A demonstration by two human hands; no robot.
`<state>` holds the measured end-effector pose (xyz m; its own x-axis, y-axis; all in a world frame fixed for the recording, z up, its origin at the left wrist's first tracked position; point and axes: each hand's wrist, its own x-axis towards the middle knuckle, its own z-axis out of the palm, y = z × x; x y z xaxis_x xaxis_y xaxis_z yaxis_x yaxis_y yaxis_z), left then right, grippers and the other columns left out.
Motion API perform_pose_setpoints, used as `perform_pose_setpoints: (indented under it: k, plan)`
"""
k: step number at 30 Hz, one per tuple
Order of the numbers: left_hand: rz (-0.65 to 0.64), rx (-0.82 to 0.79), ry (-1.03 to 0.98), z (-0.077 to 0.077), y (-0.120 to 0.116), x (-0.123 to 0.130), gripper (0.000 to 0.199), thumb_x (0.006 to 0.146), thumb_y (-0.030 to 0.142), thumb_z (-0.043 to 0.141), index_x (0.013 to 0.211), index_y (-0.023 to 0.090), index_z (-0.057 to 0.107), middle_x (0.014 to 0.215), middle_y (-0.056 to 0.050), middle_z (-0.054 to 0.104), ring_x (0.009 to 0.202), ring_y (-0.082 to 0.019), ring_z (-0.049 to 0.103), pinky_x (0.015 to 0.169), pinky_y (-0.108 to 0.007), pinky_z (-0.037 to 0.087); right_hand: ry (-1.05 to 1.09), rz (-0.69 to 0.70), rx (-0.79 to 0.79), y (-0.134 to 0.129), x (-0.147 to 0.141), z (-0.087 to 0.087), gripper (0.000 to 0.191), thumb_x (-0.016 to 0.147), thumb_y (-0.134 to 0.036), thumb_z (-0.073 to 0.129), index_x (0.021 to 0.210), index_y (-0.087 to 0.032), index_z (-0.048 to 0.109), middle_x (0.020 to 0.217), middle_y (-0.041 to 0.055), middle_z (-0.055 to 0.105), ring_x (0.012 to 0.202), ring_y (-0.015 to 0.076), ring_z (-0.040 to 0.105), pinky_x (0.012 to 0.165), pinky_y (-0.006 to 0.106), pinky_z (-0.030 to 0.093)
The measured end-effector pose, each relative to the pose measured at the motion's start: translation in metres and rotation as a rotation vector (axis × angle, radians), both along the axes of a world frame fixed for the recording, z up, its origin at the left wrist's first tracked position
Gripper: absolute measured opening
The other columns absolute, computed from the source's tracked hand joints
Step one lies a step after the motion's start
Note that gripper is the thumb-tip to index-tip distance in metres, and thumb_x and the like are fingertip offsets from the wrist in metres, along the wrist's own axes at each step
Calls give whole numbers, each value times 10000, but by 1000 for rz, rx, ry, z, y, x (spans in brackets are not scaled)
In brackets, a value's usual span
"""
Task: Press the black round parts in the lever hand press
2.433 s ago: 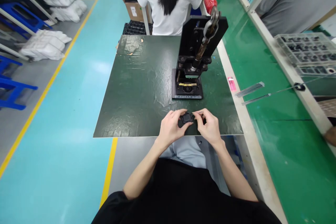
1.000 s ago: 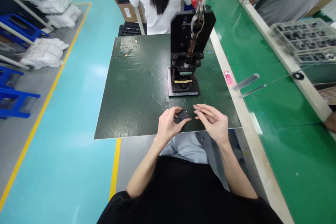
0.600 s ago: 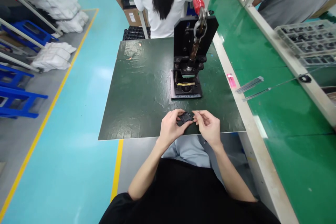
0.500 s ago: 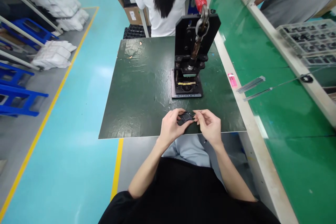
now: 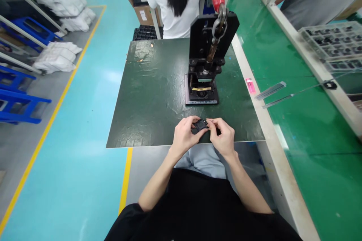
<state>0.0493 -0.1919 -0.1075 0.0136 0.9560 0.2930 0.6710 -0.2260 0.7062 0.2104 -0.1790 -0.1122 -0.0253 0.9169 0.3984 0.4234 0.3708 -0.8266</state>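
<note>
Here left hand [image 5: 185,132] clasps black part [image 5: 201,124], right hand [image 5: 224,137] pinched beside

Small black part [image 5: 201,124], roundish, held between the fingers [image 5: 194,119]

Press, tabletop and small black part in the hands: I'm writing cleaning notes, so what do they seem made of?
Press: probably metal, its satin black plates looking coated; the grey linkage glints like bare steel.
Tabletop: dark green, glossy sheet, perhaps vinyl or rubber, judging by wrinkles catching light.
Small black part: likely moulded plastic, dull with faint highlights, but too small to be sure.
</note>
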Motion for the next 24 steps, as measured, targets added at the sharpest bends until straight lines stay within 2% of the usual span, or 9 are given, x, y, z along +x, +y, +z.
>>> perform_pose_setpoints:
  k: [7, 16, 24]
  plan:
    - [-3, -20, 2, 1, 0, 0, 371, 795, 353, 882, 1064, 233, 656, 922, -2, 739, 763, -153, 677, 746, -277, 574, -70, -13, 36, 1, -1, 0, 209, 1038, -311, 538, 866, -227, 621, 852, 48, 752, 747, 176, 723, 704, 289, 596]
    - [1, -40, 3, 2, 0, 0, 319, 811, 301, 844, 1057, 234, 652, 939, -2, 749, 770, -154, 678, 780, -286, 575, -149, 50, 33, 4, -3, -3, 270, 1061, -362, 470, 825, -250, 534, 813, 56, 726, 748, 190, 718, 706, 307, 580]
    - [15, -74, -26, 0, 3, 0, 325, 776, 286, 858, 1006, 228, 635, 852, 26, 727, 675, -122, 643, 693, -245, 542, -105, 99, -12, 8, -7, -3, 268, 1038, -351, 504, 793, -242, 495, 776, 46, 695, 685, 175, 677, 640, 284, 518]
